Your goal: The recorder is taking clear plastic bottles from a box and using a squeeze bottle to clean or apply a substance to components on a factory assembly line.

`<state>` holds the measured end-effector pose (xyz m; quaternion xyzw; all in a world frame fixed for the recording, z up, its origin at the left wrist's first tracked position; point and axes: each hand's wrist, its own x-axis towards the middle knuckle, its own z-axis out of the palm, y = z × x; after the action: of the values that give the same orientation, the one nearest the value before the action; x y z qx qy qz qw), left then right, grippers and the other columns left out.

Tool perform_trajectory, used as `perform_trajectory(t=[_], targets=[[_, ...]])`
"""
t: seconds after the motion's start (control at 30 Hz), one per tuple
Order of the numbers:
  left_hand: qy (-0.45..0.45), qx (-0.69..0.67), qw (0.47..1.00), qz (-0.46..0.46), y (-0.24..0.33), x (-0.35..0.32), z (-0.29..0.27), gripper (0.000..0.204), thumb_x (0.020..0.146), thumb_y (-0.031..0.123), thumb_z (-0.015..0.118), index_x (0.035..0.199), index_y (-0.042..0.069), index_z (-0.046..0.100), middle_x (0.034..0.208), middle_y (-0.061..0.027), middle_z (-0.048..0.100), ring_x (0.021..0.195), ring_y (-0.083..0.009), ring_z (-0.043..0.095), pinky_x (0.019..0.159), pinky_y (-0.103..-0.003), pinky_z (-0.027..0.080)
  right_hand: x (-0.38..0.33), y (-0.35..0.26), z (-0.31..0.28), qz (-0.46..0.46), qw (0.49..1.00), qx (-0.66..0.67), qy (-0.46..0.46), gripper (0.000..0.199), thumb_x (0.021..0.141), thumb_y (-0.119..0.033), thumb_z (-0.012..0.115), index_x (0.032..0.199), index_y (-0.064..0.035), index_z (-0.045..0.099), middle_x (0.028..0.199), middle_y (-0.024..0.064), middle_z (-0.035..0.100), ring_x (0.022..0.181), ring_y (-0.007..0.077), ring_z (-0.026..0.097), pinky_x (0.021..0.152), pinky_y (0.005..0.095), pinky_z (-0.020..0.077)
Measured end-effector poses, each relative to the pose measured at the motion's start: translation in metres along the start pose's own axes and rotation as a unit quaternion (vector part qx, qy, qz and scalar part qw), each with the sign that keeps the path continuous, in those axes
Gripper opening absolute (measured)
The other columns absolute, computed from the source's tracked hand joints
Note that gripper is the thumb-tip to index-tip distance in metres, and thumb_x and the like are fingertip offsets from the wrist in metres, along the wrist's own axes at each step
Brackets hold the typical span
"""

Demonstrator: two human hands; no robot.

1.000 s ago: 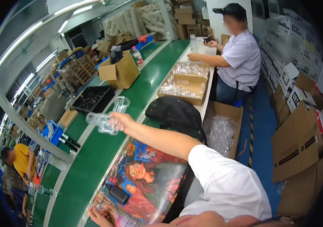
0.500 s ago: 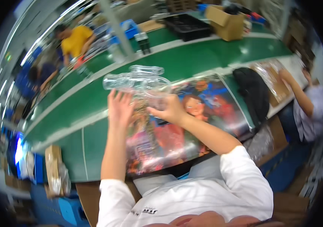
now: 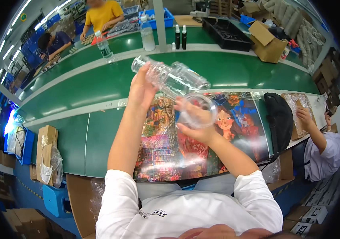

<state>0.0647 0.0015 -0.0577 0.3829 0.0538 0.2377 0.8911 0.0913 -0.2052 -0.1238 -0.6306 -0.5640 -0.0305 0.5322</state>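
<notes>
I hold a clear, see-through piece with both hands, over the edge of the green workbench. It has several tube-like parts and a wide round end; whether it is glass or plastic I cannot tell. My left hand grips the tube at its upper left, fingers wrapped round it. My right hand grasps the wide round end, with its fingers partly seen through the clear wall. Beneath them lies a colourful glossy printed mat with a cartoon figure.
Two dark bottles, a clear bottle and a black tray stand along the far side. An open carton is at the far right. A black bag lies right of the mat, near a co-worker's hand.
The clear piece has swung from roughly level to slanting down to the right. My left hand has moved up and right onto its tube; my right hand has shifted right with the round end.
</notes>
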Motion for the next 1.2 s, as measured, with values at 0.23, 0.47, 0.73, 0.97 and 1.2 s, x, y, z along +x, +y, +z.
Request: perform_trajectory(t=[0.23, 0.47, 0.73, 0.97, 1.2], targets=[[-0.172, 0.085, 0.978, 0.087, 0.026, 0.005, -0.041, 0.046, 0.082, 0.035, 0.060, 0.117, 0.005, 0.049, 0.113, -0.0165, 0.057, 0.109, -0.0283, 0.053, 0.099, -0.042, 0.039, 0.001, -0.028, 0.001, 0.231, 0.929, 0.280, -0.071, 0.053, 0.073, -0.005, 0.066, 0.121, -0.0012, 0.046, 0.135, 0.0169, 0.040, 0.108, 0.0235, 0.056, 0.090, 0.0392, 0.0449], [-0.046, 0.076, 0.976, 0.197, 0.087, -0.009, -0.024, 0.046, 0.081, 0.030, 0.065, 0.116, 0.002, 0.051, 0.103, -0.0167, 0.061, 0.102, -0.0330, 0.058, 0.080, -0.040, 0.052, -0.010, -0.023, 0.005, 0.274, 0.919, 0.260, -0.116, 0.051, 0.073, -0.006, 0.069, 0.118, 0.0003, 0.047, 0.102, 0.0092, 0.060, 0.086, 0.0137, 0.061, 0.071, 0.0266, 0.0474], [-0.042, 0.079, 0.980, 0.179, 0.073, -0.023, 0.003, 0.031, 0.083, 0.025, 0.064, 0.101, 0.000, 0.059, 0.090, -0.0169, 0.065, 0.085, -0.0271, 0.066, 0.070, -0.039, 0.059, 0.008, -0.030, 0.002, 0.369, 0.897, 0.190, -0.154, 0.047, 0.074, -0.017, 0.071, 0.112, -0.0003, 0.049, 0.081, 0.0063, 0.065, 0.070, 0.0126, 0.063, 0.061, 0.0251, 0.0472], [-0.042, 0.103, 0.971, 0.209, 0.059, -0.021, 0.015, 0.030, 0.079, 0.020, 0.066, 0.098, -0.002, 0.060, 0.081, -0.0188, 0.065, 0.076, -0.0268, 0.068, 0.071, -0.041, 0.059, -0.001, -0.019, 0.000, 0.258, 0.956, 0.054, -0.124, 0.050, 0.075, -0.024, 0.071, 0.113, 0.0001, 0.049, 0.079, 0.0109, 0.066, 0.068, 0.0205, 0.066, 0.063, 0.0281, 0.0492], [-0.021, 0.075, 0.986, 0.144, 0.060, -0.029, 0.016, 0.038, 0.077, 0.021, 0.066, 0.104, -0.005, 0.058, 0.084, -0.0218, 0.065, 0.078, -0.0313, 0.067, 0.073, -0.043, 0.058, 0.001, -0.020, 0.002, 0.236, 0.966, 0.051, -0.091, 0.051, 0.075, -0.024, 0.071, 0.114, 0.0006, 0.048, 0.082, 0.0119, 0.066, 0.071, 0.0220, 0.067, 0.063, 0.0290, 0.0495]])
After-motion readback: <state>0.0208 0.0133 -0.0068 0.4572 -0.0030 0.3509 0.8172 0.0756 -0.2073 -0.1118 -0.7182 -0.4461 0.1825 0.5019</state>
